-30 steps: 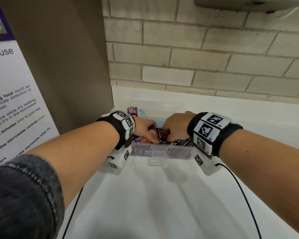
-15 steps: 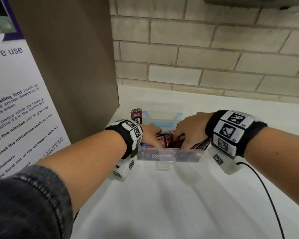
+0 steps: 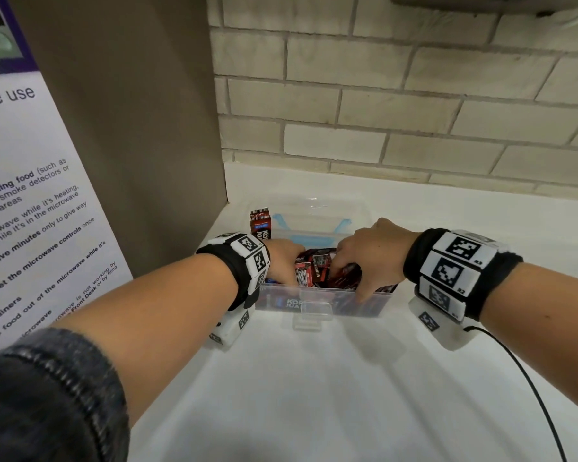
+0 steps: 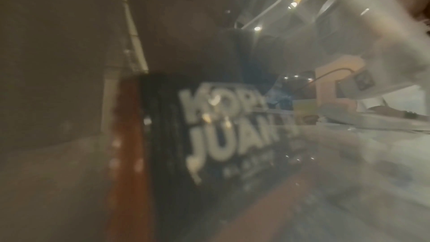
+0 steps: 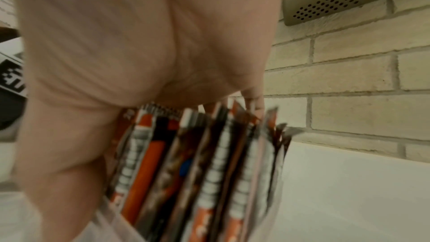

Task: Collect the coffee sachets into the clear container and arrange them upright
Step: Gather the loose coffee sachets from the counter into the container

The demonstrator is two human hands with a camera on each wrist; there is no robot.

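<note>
Sachets (image 3: 317, 270) stand on end inside the clear container (image 3: 324, 303), long axes near vertical. Right hand (image 3: 369, 258), nearer at 3 o'clock, clamps the bundle, fingers together; left hand (image 3: 282, 260) sits at 9 o'clock, finger state indeterminate.

Through the blurred clear container wall (image 4: 384, 30) we see a dark sachet (image 4: 209, 135) pressed close, its red edge to the left and pale letters reading "KOPI JUAN" across it, while beyond it a wrist-worn camera unit (image 4: 349, 84) with a thin cable shows at the right.
</note>
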